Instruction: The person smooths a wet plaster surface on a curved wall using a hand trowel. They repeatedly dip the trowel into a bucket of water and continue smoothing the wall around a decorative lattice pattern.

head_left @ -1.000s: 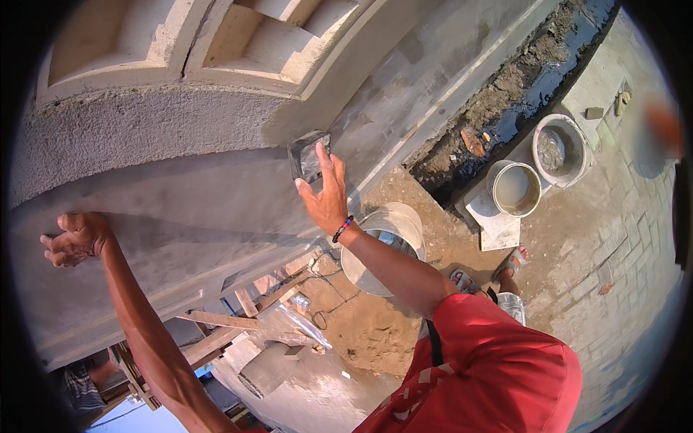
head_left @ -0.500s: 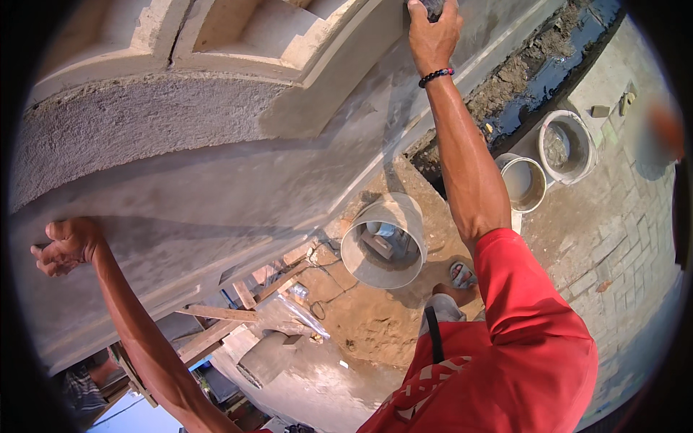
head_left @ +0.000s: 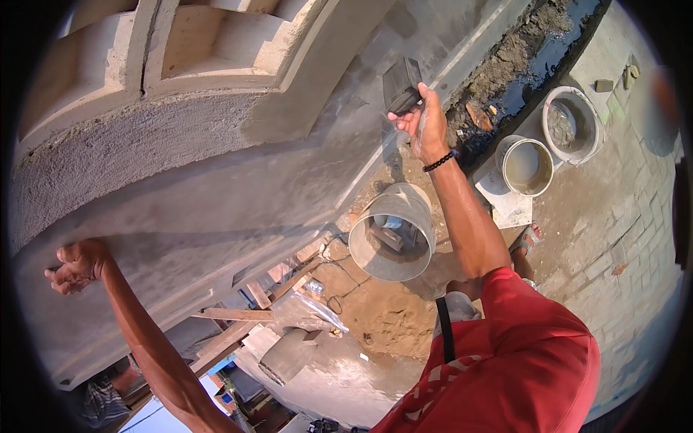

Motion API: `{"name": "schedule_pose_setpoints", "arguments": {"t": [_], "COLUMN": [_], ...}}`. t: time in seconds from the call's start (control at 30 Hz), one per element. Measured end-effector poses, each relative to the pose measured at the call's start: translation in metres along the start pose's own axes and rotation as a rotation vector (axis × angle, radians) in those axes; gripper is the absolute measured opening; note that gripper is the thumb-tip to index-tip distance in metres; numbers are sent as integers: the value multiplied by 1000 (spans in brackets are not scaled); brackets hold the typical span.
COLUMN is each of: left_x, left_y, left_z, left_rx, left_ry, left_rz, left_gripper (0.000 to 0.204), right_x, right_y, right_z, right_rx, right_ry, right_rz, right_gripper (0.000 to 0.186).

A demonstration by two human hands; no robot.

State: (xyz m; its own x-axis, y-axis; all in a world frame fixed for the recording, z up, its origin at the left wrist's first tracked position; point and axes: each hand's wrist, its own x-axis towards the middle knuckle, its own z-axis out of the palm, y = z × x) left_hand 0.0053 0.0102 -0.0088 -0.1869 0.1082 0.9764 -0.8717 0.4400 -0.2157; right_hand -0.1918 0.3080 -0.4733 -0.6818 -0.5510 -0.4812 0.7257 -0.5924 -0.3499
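Here's the right hand (head_left: 422, 126), out in front, pinching a dark rectangular block (head_left: 403, 85) by its lower end, thumb on one side and fingers on the other, the block tilted and poking up beyond the fingertips; whether it touches the grey plastered wall (head_left: 216, 198) behind it, I can't tell. A dark beaded bracelet (head_left: 439, 161) circles that wrist. Over to the far left, the left hand (head_left: 81, 267) is up at the smooth grey plaster, fingers loosely bent, and no telling from here whether they close on anything or press on the surface. Above and between the hands runs a rough, pebbly band (head_left: 144, 148), topped by pale openwork blocks (head_left: 220, 43). Below the right hand stands a big bucket (head_left: 413, 198) with pieces lying inside, and sand (head_left: 393, 317) spreads on the ground below that. To the right of the right hand, a smaller bucket (head_left: 505, 155) holds cloudy liquid, and a wider tub (head_left: 595, 130) sits just beyond it. Between that hand and the tub cuts a trench with dark water (head_left: 538, 65), muddy along its edge. Lower left, beside the left forearm, wooden planks (head_left: 234, 315) stick out under the wall.
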Motion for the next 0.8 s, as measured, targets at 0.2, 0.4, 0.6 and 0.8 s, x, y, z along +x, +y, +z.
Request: {"name": "schedule_pose_setpoints", "arguments": {"t": [0.2,0.4,0.6,0.8], "left_x": [20,22,23,25], "left_y": [8,-4,1,-11], "left_z": [-17,-11,-14,-5], "left_rx": [35,100,91,147], "left_ry": [-43,-10,5,43], "left_rz": [66,101,64,68], "left_gripper": [67,69,68,67], "right_x": [70,72,57,30], "right_y": [-89,-81,-54,-9], "right_z": [2,23,28,38], "right_rx": [0,4,30,33], "right_ry": [-363,-363,-384,-350], "right_rz": [60,168,231,285], "right_gripper": [49,56,54,62]}}
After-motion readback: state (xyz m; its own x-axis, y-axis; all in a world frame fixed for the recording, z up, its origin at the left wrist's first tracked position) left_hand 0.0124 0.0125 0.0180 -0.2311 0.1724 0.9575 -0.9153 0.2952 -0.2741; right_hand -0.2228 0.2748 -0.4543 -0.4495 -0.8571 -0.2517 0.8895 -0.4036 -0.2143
